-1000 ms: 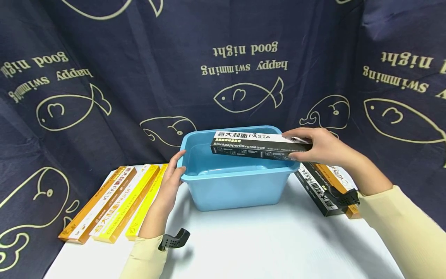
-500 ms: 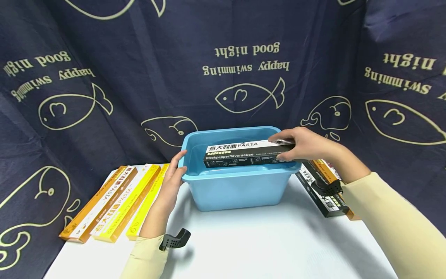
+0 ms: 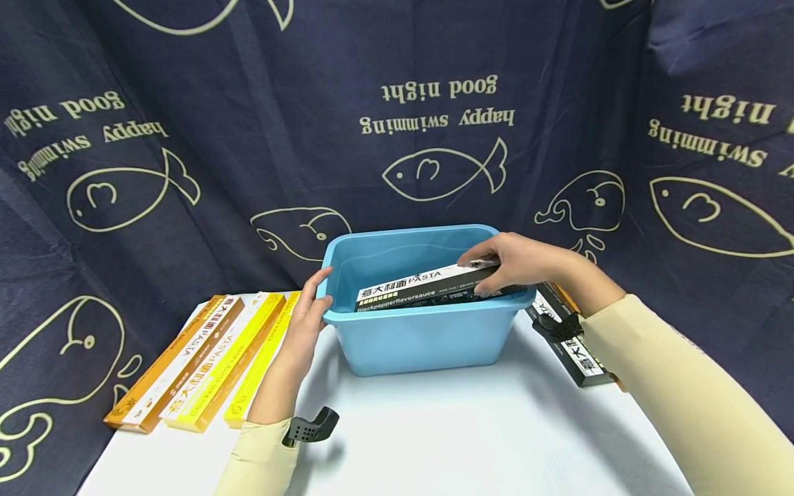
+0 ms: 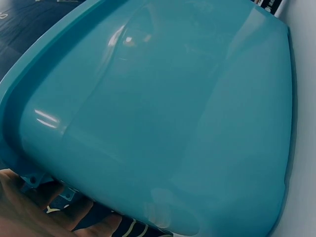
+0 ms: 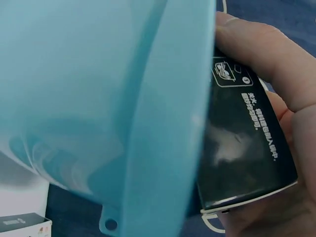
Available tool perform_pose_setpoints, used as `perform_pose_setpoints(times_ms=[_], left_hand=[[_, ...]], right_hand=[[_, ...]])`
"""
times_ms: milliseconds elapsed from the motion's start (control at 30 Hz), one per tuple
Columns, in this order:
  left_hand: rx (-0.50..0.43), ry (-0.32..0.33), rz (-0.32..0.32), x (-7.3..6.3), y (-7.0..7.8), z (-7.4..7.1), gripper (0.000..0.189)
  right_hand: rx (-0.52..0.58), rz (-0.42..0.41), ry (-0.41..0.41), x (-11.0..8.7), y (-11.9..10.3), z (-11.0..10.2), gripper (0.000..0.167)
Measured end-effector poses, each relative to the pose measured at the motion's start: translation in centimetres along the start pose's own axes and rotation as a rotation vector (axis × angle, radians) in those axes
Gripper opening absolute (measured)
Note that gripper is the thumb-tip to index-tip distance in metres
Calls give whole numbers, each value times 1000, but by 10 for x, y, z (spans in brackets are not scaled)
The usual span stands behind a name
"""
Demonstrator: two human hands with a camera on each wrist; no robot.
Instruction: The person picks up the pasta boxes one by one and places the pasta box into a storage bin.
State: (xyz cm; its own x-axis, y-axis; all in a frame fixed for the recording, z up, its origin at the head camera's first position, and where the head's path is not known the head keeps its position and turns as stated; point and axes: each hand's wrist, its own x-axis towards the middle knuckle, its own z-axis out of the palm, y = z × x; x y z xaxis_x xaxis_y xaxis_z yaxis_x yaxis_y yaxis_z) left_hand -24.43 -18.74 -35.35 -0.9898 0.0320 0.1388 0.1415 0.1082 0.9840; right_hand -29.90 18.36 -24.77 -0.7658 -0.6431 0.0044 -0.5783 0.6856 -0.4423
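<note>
Blue bin (image 3: 422, 341) sits upright on the white tabletop (image 3: 434, 434), mid-view. One item visible in it: the black pepper pasta box (image 3: 428, 283), in my right hand (image 3: 524, 260). Right fingers set to box width, gripping its right end, thumb on the near side. Box is tilted: left end low inside the bin, its bottom edge hidden behind the front rim; right end higher, by the right rim. Can't tell if it touches the bin floor, since the front wall blocks that part. Right wrist view: dark end of the box, printed in white, shows past the rim with my fingers around it.

My left hand (image 3: 304, 322) holds the left rim, fingers and thumb narrow on the edge. Left wrist view is mostly the bin's outer wall, fingers in the lower corner.

Left of the bin, flat on the tabletop: orange-and-brown packaging (image 3: 176, 365), then a yellow chicken curry box (image 3: 226, 362), then a second yellow box (image 3: 260, 368), partly behind my left forearm. Right of the bin: another black box (image 3: 579, 358), partly covered by my right wrist and its black band (image 3: 548, 328). Dark blue fish-print cloth (image 3: 446, 120) behind everything.
</note>
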Motion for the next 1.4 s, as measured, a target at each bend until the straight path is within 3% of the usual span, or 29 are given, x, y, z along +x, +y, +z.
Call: perform_pose_setpoints(times_ms=[800, 1000, 1400], left_hand=[[17, 2, 4, -2, -4, 0, 51], [12, 1, 16, -2, -3, 2, 51], [141, 43, 27, -6, 0, 10, 53]], right_hand=[[10, -29, -127, 34, 3, 36, 48], [37, -3, -170, 38, 2, 41, 49], [60, 1, -191, 42, 8, 43, 51]])
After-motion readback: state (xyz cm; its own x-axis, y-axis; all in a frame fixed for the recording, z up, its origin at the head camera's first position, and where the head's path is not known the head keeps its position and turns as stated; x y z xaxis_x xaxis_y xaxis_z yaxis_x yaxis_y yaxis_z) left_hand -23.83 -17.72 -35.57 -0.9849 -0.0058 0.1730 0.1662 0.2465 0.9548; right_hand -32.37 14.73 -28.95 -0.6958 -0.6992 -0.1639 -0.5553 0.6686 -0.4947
